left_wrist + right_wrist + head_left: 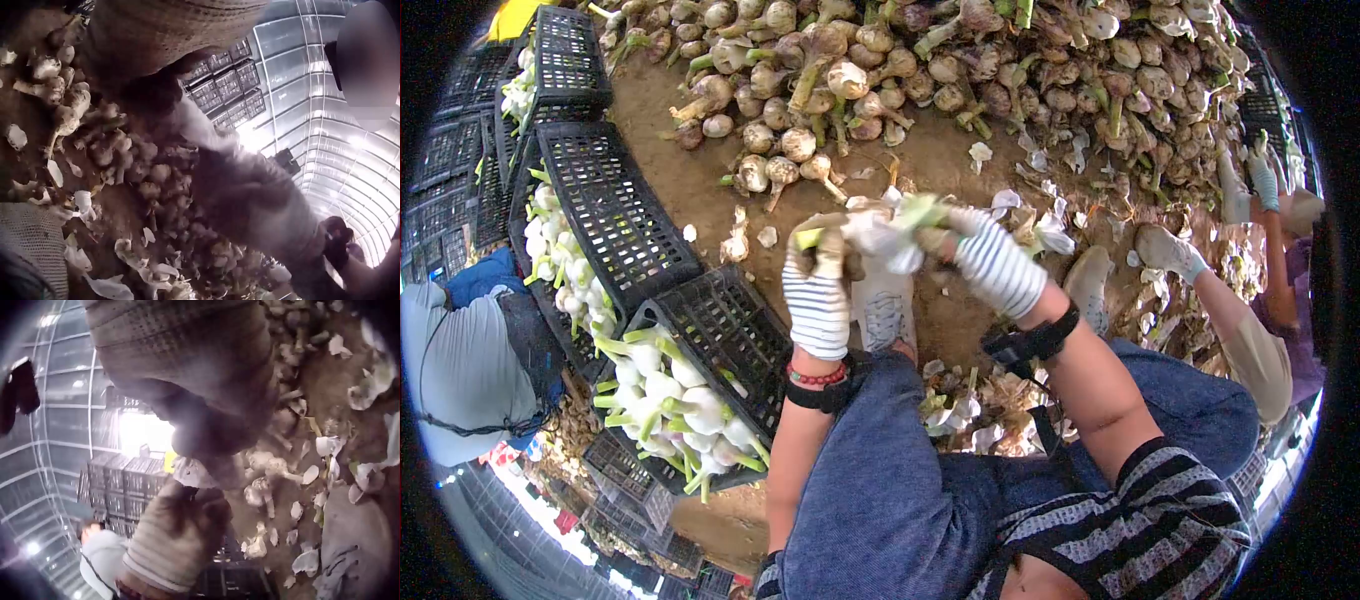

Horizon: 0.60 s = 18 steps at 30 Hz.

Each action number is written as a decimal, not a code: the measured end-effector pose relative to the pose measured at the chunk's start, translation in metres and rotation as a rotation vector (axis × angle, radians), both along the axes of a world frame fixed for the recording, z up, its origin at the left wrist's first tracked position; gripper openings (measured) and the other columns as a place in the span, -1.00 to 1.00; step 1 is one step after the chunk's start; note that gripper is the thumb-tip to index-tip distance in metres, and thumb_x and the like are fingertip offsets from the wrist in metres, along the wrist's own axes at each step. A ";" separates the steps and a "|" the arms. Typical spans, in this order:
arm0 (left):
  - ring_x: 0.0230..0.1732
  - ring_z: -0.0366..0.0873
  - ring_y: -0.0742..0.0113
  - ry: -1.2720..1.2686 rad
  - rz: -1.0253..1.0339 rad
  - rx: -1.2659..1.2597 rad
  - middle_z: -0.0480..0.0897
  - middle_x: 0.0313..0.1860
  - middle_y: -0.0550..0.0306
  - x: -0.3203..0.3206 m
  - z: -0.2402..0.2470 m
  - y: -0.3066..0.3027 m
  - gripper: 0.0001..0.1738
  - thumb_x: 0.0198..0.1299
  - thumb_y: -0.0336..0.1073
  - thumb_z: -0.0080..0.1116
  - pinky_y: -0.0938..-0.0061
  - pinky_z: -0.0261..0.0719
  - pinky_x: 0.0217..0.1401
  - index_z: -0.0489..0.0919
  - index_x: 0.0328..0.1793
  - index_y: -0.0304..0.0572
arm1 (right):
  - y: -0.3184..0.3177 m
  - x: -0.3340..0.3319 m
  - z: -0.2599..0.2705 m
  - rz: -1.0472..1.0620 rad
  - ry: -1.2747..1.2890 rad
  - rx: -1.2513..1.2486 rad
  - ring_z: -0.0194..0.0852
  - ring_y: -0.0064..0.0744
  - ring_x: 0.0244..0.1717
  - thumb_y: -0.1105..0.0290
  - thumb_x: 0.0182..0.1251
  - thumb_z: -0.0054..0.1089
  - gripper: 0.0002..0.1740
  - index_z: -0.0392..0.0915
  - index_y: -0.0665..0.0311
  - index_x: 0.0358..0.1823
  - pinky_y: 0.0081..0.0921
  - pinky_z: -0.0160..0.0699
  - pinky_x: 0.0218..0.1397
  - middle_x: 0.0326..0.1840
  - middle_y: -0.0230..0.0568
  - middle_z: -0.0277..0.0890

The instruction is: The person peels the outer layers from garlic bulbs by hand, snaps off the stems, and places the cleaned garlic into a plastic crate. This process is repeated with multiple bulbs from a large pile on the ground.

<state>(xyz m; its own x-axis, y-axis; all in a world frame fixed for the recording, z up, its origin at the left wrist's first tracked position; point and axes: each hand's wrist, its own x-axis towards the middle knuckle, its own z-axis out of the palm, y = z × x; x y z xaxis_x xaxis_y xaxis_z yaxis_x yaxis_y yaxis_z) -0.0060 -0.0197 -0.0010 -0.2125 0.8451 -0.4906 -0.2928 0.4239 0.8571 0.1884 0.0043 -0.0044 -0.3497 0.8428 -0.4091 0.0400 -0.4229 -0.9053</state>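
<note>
Though motion blurred its outline, a garlic bulb (pixel 880 236) hung above the ground (pixel 948 325), gripped by the curled left hand (pixel 818 295) and pinched by the right hand (pixel 1000 265), its exact hold indistinct.

Gloved left hand (pixel 178 537), garlic (pixel 192 473), scattered peelings (pixel 328 446)

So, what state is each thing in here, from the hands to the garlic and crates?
Held garlic: between both hands, too blurred to tell how far peeled
Left hand: gloved, gripping the held garlic
Right hand: gloved, pinching the held garlic
Garlic heap: brownish, dirty-looking, on the ground
Loose skins: scattered on the ground
Nearest crate: filled with white bulbs
</note>
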 end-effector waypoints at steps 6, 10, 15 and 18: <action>-0.45 0.43 0.59 0.120 -0.086 0.067 0.54 -0.38 0.28 -0.013 0.003 -0.006 -0.75 0.36 -0.23 0.17 0.66 0.39 -0.43 0.52 0.08 -0.13 | 0.003 0.053 -0.042 0.257 -0.970 0.384 0.52 -0.10 0.02 0.30 0.33 0.17 -0.57 0.46 0.38 0.16 -0.29 0.52 0.10 -0.04 0.02 0.54; -0.20 0.54 0.43 0.658 -0.263 0.409 0.59 -0.20 0.18 0.003 0.002 -0.005 -0.72 0.22 -0.46 0.28 0.53 0.54 -0.07 0.52 0.05 -0.20 | 0.023 0.004 0.013 0.235 -0.839 0.622 0.50 0.07 0.02 0.43 0.24 0.16 -0.57 0.46 0.32 0.16 -0.21 0.52 0.11 0.00 0.08 0.51; -0.14 0.59 0.36 0.813 -0.384 0.441 0.63 -0.14 0.09 0.004 0.014 -0.002 -0.72 0.14 -0.50 0.32 0.49 0.54 0.00 0.56 -0.02 -0.22 | 0.026 -0.033 0.022 0.371 -0.931 0.722 0.56 0.00 -0.15 0.34 0.19 0.21 -0.69 0.55 0.28 -0.05 -0.23 0.56 -0.09 -0.23 -0.06 0.54; -0.12 0.57 0.37 0.758 -0.349 0.472 0.63 -0.12 0.11 0.000 0.001 -0.008 -0.74 0.14 -0.53 0.31 0.50 0.53 0.03 0.57 -0.04 -0.21 | 0.030 -0.034 0.012 0.345 -0.965 0.800 0.57 -0.02 -0.21 0.33 0.11 0.21 -0.77 0.50 0.32 -0.28 -0.20 0.58 -0.13 -0.32 -0.01 0.52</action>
